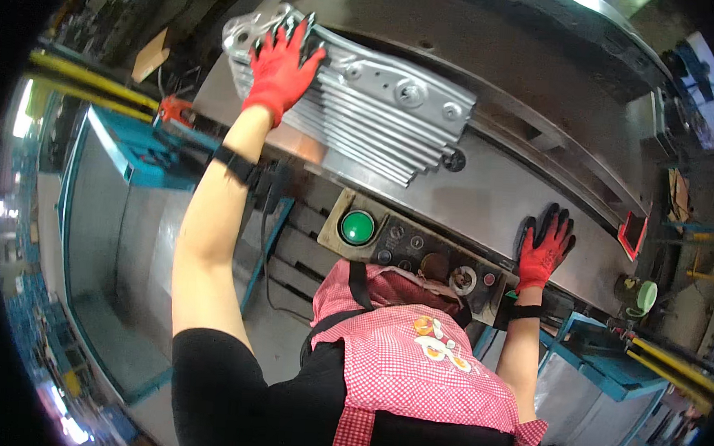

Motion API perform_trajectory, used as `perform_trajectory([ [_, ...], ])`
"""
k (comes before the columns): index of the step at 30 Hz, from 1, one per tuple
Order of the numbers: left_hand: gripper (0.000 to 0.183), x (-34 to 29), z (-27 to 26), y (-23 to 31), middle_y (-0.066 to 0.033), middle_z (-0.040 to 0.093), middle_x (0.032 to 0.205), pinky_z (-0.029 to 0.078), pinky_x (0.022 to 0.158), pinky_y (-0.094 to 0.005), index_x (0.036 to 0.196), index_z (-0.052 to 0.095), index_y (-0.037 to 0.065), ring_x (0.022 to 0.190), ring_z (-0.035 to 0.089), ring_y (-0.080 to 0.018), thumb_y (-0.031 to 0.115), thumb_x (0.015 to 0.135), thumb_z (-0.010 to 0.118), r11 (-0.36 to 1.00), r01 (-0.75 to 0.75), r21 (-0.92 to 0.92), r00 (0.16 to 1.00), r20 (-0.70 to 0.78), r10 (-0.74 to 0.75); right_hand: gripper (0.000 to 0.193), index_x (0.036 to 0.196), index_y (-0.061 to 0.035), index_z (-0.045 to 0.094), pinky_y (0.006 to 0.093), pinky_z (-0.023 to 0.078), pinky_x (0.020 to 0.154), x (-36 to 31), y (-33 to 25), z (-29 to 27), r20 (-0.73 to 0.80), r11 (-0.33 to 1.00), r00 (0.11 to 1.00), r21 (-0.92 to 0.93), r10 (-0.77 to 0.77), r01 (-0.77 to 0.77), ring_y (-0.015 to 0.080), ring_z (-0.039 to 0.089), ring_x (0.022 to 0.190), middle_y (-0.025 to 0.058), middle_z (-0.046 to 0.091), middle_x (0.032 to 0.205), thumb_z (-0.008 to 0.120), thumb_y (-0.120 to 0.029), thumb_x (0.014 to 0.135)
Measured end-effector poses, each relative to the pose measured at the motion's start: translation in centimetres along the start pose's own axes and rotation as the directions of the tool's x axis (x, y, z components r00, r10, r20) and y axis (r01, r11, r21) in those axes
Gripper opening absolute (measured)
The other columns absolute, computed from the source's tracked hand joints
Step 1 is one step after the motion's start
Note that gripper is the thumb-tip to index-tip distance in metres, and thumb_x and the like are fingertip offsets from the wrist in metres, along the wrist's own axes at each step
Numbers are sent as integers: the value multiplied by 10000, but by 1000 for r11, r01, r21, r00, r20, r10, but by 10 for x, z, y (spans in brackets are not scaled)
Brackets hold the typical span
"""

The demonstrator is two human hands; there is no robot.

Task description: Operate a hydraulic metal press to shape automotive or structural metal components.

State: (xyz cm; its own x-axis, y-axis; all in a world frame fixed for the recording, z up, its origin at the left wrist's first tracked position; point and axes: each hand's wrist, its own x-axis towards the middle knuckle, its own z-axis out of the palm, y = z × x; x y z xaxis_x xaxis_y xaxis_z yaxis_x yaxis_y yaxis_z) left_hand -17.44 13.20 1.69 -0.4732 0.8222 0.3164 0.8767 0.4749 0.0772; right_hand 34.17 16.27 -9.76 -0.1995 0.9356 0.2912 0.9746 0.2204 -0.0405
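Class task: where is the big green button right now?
In the head view, the green button sits centre frame on the control panel, below the metal plates, between both hands.

The bare steel press bed (489, 202) between the stack of ribbed metal panels (364, 113) and the right hand (543, 247) is being left open, so passage there is being allowed. Reach to the rear is being blocked by the dark upper die (497, 76) overhanging the bed. The near edge is being crowded by the control panel (420, 255) with its green button (357, 227).
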Motion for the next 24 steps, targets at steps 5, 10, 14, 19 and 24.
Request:
perform_trajectory([
  [5, 648, -2, -3, 4, -142, 354, 1370, 145, 1022, -580, 1372, 288, 241, 1271, 285, -345, 550, 824, 443, 995, -51, 90, 997, -48, 56, 640, 1332, -100, 358, 456, 147, 1076, -1, 1, 0, 5, 1000, 1000, 2, -1, 1, 316, 271, 1290, 143, 309, 1390, 562, -364, 786],
  [10, 649, -5, -4, 2, -222, 419, 1292, 255, 1016, -478, 1359, 310, 116, 1217, 369, -359, 426, 822, 500, 988, -155, 26, 980, -126, 157, 636, 1339, -124, 354, 465, 166, 1069, 1, 3, 2, -42, 999, 998, 21, -47, 48, 333, 290, 1273, 145, 327, 1376, 553, -388, 795],
  [14, 643, -8, -11, 7, -222, 429, 1284, 273, 1009, -462, 1368, 293, 122, 1191, 398, -366, 408, 829, 497, 989, -151, 0, 986, -73, 150, 622, 1340, -137, 355, 476, 180, 1060, -1, 8, 7, -32, 1000, 999, 2, -22, 22, 352, 293, 1267, 144, 334, 1370, 539, -398, 807],
  [19, 642, -4, -10, 3, -214, 394, 1318, 264, 1015, -464, 1378, 274, 139, 1201, 385, -369, 406, 836, 493, 987, -158, 28, 984, -76, 159, 611, 1341, -128, 352, 484, 176, 1058, -2, 4, 5, -38, 1000, 999, 1, -12, 13, 349, 289, 1269, 149, 323, 1376, 524, -395, 818],
  [24, 646, -1, -3, -1, -164, 361, 1358, 174, 1020, -570, 1362, 307, 214, 1237, 332, -366, 530, 817, 451, 990, -63, 127, 996, -61, 71, 639, 1334, -87, 350, 463, 161, 1069, -3, -2, 4, -36, 999, 999, -13, -37, 37, 338, 280, 1276, 171, 318, 1377, 543, -390, 806],
])
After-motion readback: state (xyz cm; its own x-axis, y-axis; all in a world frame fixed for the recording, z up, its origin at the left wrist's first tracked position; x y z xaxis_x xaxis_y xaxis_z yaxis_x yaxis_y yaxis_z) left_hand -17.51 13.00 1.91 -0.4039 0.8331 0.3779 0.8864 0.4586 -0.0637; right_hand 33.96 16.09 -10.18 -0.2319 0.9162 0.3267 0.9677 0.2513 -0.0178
